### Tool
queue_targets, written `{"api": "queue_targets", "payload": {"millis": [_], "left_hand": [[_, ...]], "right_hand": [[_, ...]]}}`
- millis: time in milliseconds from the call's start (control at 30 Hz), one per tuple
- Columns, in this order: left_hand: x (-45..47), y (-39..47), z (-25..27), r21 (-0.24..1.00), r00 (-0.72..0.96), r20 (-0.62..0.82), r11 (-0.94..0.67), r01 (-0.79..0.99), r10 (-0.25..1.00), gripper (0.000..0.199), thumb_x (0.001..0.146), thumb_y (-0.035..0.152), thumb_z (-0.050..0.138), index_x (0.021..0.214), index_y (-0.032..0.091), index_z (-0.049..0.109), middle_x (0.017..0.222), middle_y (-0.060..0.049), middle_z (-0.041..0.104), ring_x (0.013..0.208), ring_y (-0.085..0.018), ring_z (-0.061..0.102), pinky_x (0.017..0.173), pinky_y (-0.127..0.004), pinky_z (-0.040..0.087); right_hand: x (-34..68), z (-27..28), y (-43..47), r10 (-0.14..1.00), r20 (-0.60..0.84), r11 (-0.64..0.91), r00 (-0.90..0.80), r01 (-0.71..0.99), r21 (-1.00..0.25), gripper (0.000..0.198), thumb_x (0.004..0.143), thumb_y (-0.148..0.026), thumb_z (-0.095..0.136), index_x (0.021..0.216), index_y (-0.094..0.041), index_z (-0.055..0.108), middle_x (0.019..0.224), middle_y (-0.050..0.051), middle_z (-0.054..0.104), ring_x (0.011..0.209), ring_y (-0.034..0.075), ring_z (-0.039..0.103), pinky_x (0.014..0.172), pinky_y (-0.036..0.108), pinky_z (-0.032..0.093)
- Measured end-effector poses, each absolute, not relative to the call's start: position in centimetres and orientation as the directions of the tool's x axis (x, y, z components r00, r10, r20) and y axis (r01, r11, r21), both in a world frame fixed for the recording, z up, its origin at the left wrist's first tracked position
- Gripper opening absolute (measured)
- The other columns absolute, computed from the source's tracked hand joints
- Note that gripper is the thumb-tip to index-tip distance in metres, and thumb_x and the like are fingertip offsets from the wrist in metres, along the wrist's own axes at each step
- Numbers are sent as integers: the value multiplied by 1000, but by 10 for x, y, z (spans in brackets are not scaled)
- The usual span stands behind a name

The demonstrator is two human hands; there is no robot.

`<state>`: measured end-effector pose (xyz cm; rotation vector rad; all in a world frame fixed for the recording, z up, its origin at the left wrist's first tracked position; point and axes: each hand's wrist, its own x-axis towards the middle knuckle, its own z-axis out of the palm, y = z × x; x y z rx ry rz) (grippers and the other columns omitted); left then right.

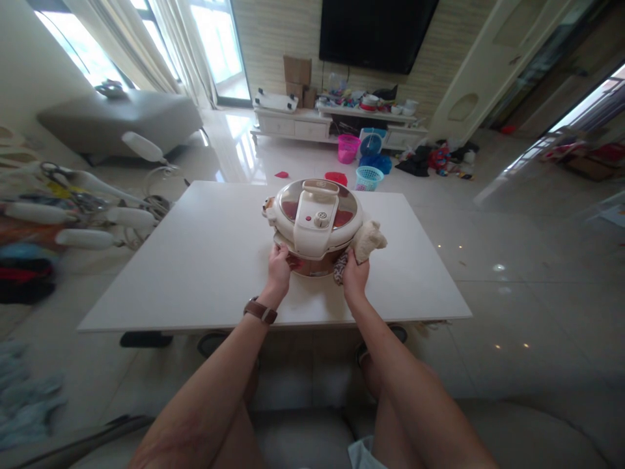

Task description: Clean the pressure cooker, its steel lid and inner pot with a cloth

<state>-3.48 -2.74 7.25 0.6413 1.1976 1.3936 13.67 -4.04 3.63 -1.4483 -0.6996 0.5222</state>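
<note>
A round pressure cooker (316, 221) with a cream lid, a dial and a top handle stands upright on the white table (195, 267). Its lower side is shiny and reflects its surroundings. My left hand (280, 268), with a brown watch at the wrist, has its fingers closed at the cooker's left edge, just under the lid. On the opposite side, my right hand (356, 273) clasps a bunched cream cloth (370, 241), pressed against the cooker's right side. A dark-patterned part of the cloth shows by the fingers. Some fingertips of both hands are hidden.
Beyond the table, a pink basket (347, 148) and a light blue basket (369, 177) stand on the tiled floor. Behind them is a cluttered white TV cabinet (293, 125). A lamp with white shades (141, 146) is at left, and a grey sofa (303, 438) lies below me.
</note>
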Motion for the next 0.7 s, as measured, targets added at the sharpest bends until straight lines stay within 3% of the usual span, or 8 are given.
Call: {"api": "queue_targets", "payload": {"millis": [700], "left_hand": [[-35,-26,70,909,-210,-242,145,-392,947,17,99,37,56,94,22,52,69,4,60,51,-11,57,50,-22,48]], "right_hand": [[135,36,-40,703,104,62,703,85,-994,39,86,-51,61,107,-19,70,118,15,78,115,29,69,104,46,51]]}}
